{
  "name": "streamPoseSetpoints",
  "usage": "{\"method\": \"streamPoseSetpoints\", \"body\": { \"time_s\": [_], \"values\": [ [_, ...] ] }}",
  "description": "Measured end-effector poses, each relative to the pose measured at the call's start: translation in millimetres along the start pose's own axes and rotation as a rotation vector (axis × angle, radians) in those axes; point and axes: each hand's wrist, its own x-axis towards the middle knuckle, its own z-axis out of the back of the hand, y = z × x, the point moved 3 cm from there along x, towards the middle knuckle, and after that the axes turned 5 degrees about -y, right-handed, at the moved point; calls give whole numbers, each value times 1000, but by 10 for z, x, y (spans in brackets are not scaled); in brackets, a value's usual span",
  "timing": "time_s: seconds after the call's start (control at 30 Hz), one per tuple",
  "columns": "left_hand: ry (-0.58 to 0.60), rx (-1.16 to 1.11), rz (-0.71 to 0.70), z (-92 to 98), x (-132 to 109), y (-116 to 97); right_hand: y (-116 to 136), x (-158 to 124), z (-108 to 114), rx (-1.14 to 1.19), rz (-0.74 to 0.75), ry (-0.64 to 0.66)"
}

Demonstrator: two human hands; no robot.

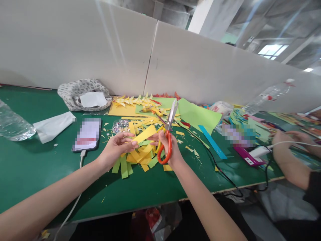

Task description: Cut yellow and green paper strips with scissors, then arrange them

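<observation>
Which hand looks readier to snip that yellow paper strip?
The right hand, probably: its fingers sit in the orange-handled scissors, blades pointing up beside the yellow strip. The left hand is busy pinching that strip, so it seems better suited to steadying.

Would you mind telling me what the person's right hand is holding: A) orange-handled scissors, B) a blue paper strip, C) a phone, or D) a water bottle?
A: the right hand grips the orange-handled scissors, blades pointing up and away, while the left hand holds a yellow paper strip beside them.
</observation>
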Motion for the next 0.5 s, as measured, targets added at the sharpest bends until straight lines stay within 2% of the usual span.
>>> {"method": "streamPoseSetpoints", "body": {
  "time_s": [0.13, 0.33, 0.5],
  "values": [
    [18, 102, 3, -18, -10, 17, -4, -30, -14, -24, 61, -47],
    [6, 182, -25, -16, -18, 26, -84, 15, 61, -129, 146, -217],
    [5, 199, -13, -14, -11, 28, -94, 49, 103, -102, 151, -238]
  ]
}}
